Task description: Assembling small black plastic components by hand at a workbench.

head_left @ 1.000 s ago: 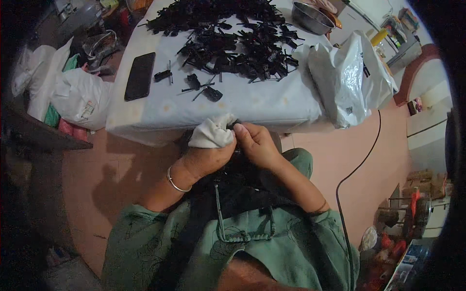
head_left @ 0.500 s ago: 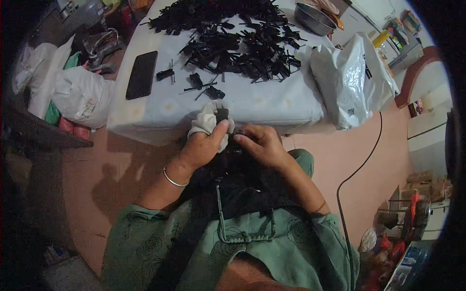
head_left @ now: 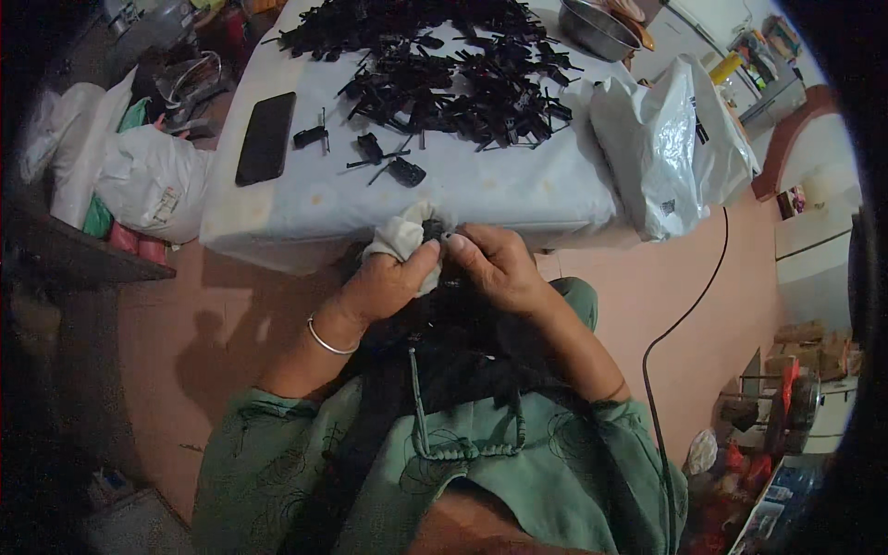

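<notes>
My left hand (head_left: 384,282) grips a crumpled white cloth (head_left: 400,236) at the near edge of the table (head_left: 518,190). My right hand (head_left: 495,266) pinches a small black part (head_left: 435,231) that sits against the cloth, between both thumbs. A big heap of black plastic parts (head_left: 462,65) covers the far half of the table. A few loose black pieces (head_left: 388,166) lie closer to me, just beyond my hands. More dark pieces rest in my lap, mostly hidden under my hands.
A black phone (head_left: 266,137) lies on the table's left side. A metal bowl (head_left: 597,28) stands at the far right, a grey plastic bag (head_left: 661,139) hangs at the right edge. White bags (head_left: 148,180) sit on the floor at left. A black cable (head_left: 680,324) crosses the floor.
Both hands lifted slightly toward the table edge and turned; the cloth has shifted in my left hand and the black part now shows between the thumbs.
</notes>
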A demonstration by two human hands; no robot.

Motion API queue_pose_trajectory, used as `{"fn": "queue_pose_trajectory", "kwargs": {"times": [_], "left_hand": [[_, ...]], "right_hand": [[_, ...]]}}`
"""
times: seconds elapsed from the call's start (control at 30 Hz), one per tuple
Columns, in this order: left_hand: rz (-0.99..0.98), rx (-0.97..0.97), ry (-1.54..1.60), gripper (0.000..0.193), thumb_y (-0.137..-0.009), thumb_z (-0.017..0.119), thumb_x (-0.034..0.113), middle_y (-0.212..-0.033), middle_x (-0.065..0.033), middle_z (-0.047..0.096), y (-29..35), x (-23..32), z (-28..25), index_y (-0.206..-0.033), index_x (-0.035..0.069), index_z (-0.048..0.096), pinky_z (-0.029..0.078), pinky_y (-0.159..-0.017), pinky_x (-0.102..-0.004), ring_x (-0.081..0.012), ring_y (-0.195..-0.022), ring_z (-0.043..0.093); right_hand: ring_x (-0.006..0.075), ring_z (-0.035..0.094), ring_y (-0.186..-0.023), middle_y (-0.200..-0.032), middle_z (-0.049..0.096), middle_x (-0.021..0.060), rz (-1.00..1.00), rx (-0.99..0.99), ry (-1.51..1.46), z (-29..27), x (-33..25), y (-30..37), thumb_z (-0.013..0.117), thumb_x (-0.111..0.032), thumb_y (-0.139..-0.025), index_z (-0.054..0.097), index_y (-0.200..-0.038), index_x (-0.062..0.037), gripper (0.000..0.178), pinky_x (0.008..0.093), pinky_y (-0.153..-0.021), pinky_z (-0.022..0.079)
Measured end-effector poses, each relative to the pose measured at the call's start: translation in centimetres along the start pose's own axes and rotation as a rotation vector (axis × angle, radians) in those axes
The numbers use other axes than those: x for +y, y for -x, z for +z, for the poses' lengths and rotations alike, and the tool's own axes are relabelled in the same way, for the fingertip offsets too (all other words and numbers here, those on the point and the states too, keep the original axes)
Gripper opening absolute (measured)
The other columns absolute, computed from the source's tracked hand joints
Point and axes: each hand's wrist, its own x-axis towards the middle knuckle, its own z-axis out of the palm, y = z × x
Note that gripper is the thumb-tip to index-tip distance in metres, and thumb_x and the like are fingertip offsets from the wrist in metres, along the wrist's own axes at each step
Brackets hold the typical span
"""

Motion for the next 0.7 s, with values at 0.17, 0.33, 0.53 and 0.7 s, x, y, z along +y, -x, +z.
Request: {"fn": "queue_pose_trajectory", "kwargs": {"times": [0.17, 0.33, 0.53, 0.7], "left_hand": [[0.218, -0.047, -0.372, 0.029, -0.081, 0.046, 0.005, -0.096, -0.0108, 0.052, 0.0, -0.6, -0.1, -0.109, -0.002, 0.045, 0.041, -0.076, -0.0285, -0.0174, -0.087, 0.05], [0.143, -0.074, -0.524, 0.024, -0.082, 0.046, 0.006, -0.106, -0.0164, 0.051, -0.2, -0.6, -0.4, -0.104, -0.002, 0.046, 0.04, -0.081, -0.0297, -0.0229, -0.094, 0.051], [0.434, -0.109, -0.813, 0.022, -0.08, 0.051, 0.009, -0.095, -0.0225, 0.054, 0.1, -1.3, -0.9, -0.098, -0.003, 0.05, 0.043, -0.074, -0.0316, -0.0361, -0.088, 0.053], [0.295, -0.198, -0.719, 0.017, -0.08, 0.053, 0.01, -0.08, -0.0158, 0.059, -0.5, 0.4, -1.3, -0.091, -0.003, 0.057, 0.046, -0.064, -0.0302, -0.0265, -0.071, 0.058]], "right_hand": [[0.0057, 0.038, -0.061, -0.061, 0.047, -0.002, 0.066, -0.05, 0.147, 0.3, -0.1, -0.3, 0.047, -0.024, -0.09, 0.053, -0.077, 0.0015, 0.03, 0.0242, -0.055, 0.038], [0.0068, 0.038, -0.06, -0.059, 0.047, 0.0011, 0.128, -0.076, -0.099, 0.8, 0.9, -0.8, 0.047, -0.024, -0.089, 0.055, -0.079, 0.0007, 0.028, 0.026, -0.055, 0.039], [0.0179, 0.052, -0.054, -0.057, 0.052, 0.0136, -0.005, 0.056, 0.586, -1.4, 0.9, -3.6, 0.056, -0.026, -0.082, 0.057, -0.085, -0.0018, 0.024, 0.0329, -0.052, 0.042], [0.0344, 0.058, -0.064, -0.068, 0.058, 0.0177, -0.123, 0.228, 0.821, 1.0, 1.3, -7.1, 0.061, -0.03, -0.076, 0.053, -0.093, -0.0042, 0.032, 0.0418, -0.056, 0.045]]}}
